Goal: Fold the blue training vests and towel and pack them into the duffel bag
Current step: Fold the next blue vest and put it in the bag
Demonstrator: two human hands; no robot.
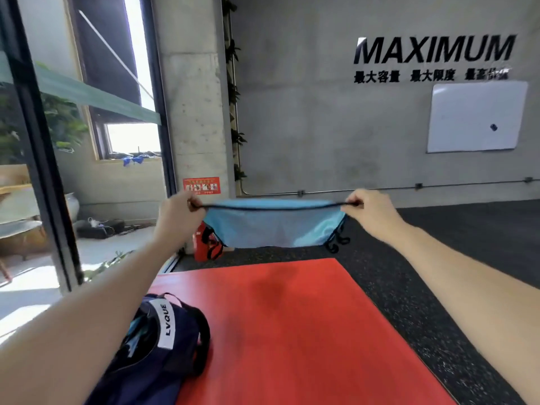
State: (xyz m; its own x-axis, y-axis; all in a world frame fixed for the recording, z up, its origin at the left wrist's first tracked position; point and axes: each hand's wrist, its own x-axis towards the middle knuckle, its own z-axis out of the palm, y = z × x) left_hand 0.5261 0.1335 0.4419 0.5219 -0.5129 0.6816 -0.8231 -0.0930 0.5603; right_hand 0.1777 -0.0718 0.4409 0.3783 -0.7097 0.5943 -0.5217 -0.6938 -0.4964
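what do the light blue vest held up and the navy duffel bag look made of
Light blue vest: thin, slightly shiny synthetic fabric, probably polyester; it drapes limply, with dark binding at the edges. Navy duffel bag: matte woven fabric, likely nylon or canvas; soft slumped sides, webbing straps.

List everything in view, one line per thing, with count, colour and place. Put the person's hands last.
vest: one, light blue with dark trim, held stretched in the air above the far edge of the mat
duffel bag: one, navy with a white label, open on the mat's near left corner, something blue inside
mat: one, red, on the dark floor
whiteboard: one, white, on the grey wall at right
wall lettering: one sign, black, above the whiteboard
red sign: one, low on the concrete pillar
left hand: pinches the vest's left top corner
right hand: pinches the vest's right top corner
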